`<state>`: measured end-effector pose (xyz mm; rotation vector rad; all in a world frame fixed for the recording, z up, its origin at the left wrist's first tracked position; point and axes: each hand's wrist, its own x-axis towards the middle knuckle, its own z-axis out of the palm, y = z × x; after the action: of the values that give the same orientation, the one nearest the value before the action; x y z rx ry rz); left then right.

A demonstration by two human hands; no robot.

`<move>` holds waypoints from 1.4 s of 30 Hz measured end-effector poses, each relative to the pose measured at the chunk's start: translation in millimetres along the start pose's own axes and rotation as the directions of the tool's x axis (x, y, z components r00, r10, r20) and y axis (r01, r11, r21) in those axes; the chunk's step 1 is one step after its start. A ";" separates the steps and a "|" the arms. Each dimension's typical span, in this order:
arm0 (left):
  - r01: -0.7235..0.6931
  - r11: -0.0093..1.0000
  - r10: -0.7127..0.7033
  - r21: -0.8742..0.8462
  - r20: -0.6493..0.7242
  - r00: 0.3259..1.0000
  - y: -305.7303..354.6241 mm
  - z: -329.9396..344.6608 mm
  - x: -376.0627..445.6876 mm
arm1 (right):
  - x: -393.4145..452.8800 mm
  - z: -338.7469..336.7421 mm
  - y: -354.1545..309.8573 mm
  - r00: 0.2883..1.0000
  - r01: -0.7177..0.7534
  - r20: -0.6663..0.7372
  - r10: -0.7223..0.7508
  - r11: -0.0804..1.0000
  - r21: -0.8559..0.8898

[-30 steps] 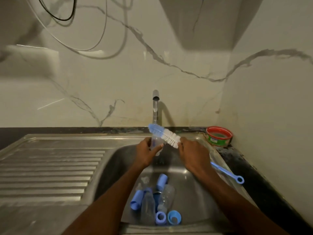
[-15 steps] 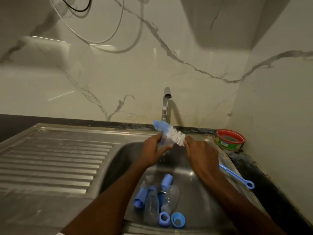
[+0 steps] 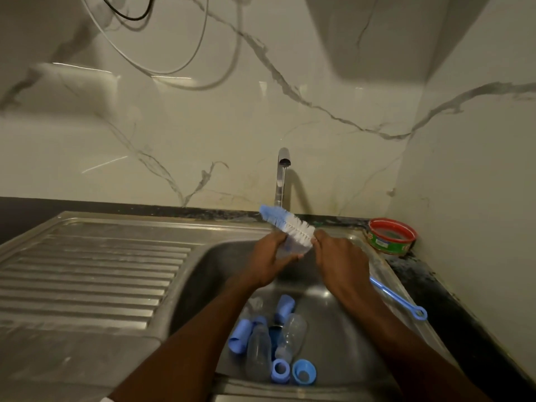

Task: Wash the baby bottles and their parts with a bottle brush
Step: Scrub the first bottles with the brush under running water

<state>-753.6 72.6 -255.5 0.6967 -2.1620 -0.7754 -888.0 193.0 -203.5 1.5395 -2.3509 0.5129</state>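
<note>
My left hand [image 3: 268, 261] grips a clear baby bottle [image 3: 293, 249] over the sink basin, under the tap [image 3: 282, 175]. My right hand [image 3: 339, 258] holds the bottle brush by its stem; the blue and white bristle head [image 3: 285, 223] lies across the top of the bottle, outside it. The brush's blue handle [image 3: 401, 301] with its ring end sticks out behind my right wrist. On the basin floor lie two clear bottles [image 3: 258, 351] [image 3: 291, 335], blue caps [image 3: 239, 338] [image 3: 284, 307] and blue collar rings [image 3: 280, 369] [image 3: 303, 372].
A steel sink [image 3: 208, 274] has a ribbed draining board [image 3: 87, 274] on the left. A red and green tub [image 3: 391, 236] stands on the dark counter at the back right corner. Marble walls close in behind and on the right. Water runs thinly from the tap.
The view has shifted so that the scene sits further right and lower. Both hands keep their hold; the brush head has slid slightly over the bottle top.
</note>
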 end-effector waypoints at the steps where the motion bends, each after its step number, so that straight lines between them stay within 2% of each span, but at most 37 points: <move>1: 0.005 1.000 -0.005 -0.027 -0.021 1.000 3.7 1.6 0.0 | 2.7 -0.5 -0.9 1.000 -0.008 -0.025 0.009 1.000 0.002; 5: 0.146 0.984 -0.158 -0.102 -0.133 0.978 0.2 -6.2 1.5 | -2.1 2.0 6.2 0.998 -0.004 -0.066 0.004 1.000 0.001; 8: 0.184 0.973 -0.206 -0.141 -0.166 0.964 -9.8 -13.9 2.3 | -10.5 8.7 14.2 0.997 0.014 -0.080 -0.015 1.000 -0.013; 10: 0.157 0.979 -0.172 -0.129 -0.116 0.978 -10.5 -11.3 1.9 | -11.1 12.6 14.8 0.997 0.002 -0.072 -0.001 1.000 0.011; 13: 0.048 0.995 -0.048 -0.083 -0.001 0.999 -4.5 -0.3 2.1 | -2.6 12.4 6.7 0.997 -0.019 -0.075 0.023 0.999 0.050; 15: 0.025 0.995 -0.024 -0.101 0.016 1.000 -1.7 3.7 1.3 | 3.6 8.6 2.7 0.995 -0.042 -0.088 0.047 0.997 0.058; 21: 0.155 0.966 -0.191 -0.205 -0.169 0.967 -12.9 -15.4 1.4 | -8.2 10.5 18.4 0.998 -0.027 -0.058 0.028 0.999 0.019; 24: 0.178 0.959 -0.200 -0.220 -0.081 0.977 -11.3 -11.8 1.0 | -11.7 12.5 21.1 0.998 -0.018 -0.060 0.021 0.999 0.039; 27: 0.119 0.957 -0.116 -0.263 0.026 0.993 -1.8 0.2 2.0 | -4.6 12.1 15.0 0.995 -0.030 -0.095 0.038 0.996 0.083; 30: 0.084 0.957 -0.081 -0.277 0.025 0.996 2.2 2.3 2.4 | 1.3 11.1 11.3 0.995 -0.051 -0.078 0.060 0.993 0.110; 33: 0.164 0.936 -0.199 -0.312 -0.084 0.976 -2.8 -6.0 2.4 | -4.3 10.3 16.5 0.996 -0.035 -0.084 0.042 0.996 0.080; 36: 0.248 0.887 -0.319 -0.391 -0.128 0.939 -7.0 -9.9 2.1 | -12.8 11.7 19.9 0.997 -0.015 -0.078 0.017 1.000 0.028; 39: 0.329 0.847 -0.396 -0.417 -0.082 0.915 -3.5 -5.1 3.2 | -11.0 12.8 14.0 1.000 -0.004 -0.014 0.005 1.000 0.025; 42: 0.308 0.820 -0.339 -0.482 0.024 0.941 1.1 2.0 6.0 | -4.3 11.2 10.4 0.998 -0.015 -0.063 0.016 1.000 0.017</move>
<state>-759.0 69.9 -253.2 0.8147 -1.7020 -1.3933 -896.4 195.4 -216.8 1.4907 -2.3187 0.5775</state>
